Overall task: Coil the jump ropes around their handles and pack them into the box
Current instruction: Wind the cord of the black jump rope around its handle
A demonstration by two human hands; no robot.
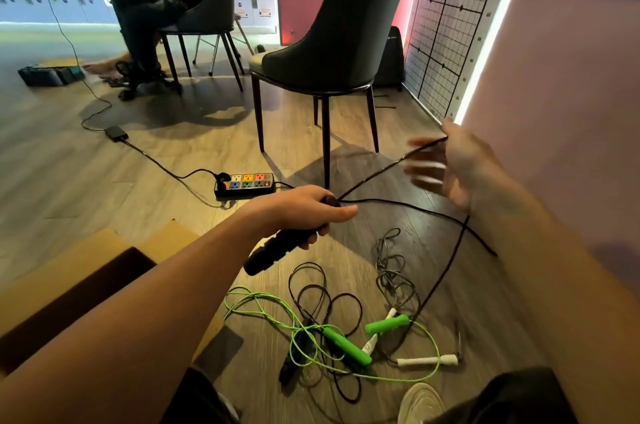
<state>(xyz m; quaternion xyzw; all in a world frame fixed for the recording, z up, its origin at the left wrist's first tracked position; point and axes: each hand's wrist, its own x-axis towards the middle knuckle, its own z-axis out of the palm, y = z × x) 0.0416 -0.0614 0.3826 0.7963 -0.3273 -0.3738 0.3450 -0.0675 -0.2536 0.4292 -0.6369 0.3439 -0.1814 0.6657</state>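
Note:
My left hand [304, 212] grips a pair of black jump-rope handles [273, 252] held together above the floor. Their black rope [388, 169] runs up to my right hand [457, 167], which is blurred and pinches the rope near the thumb; more of that rope [446, 267] loops down to the floor. On the floor lies a tangle: a green rope with two green handles [348, 345] [388, 323], a rope with white handles [427, 360], a grey rope [391, 271] and another black rope [322, 299]. An open cardboard box [69, 271] sits at the left.
A dark chair [332, 52] stands just beyond my hands, with a power strip [244, 184] and its cable on the wooden floor. A person sits on another chair at a desk at the back left. A wall [561, 77] runs close on the right. My shoe [420, 403] shows at the bottom.

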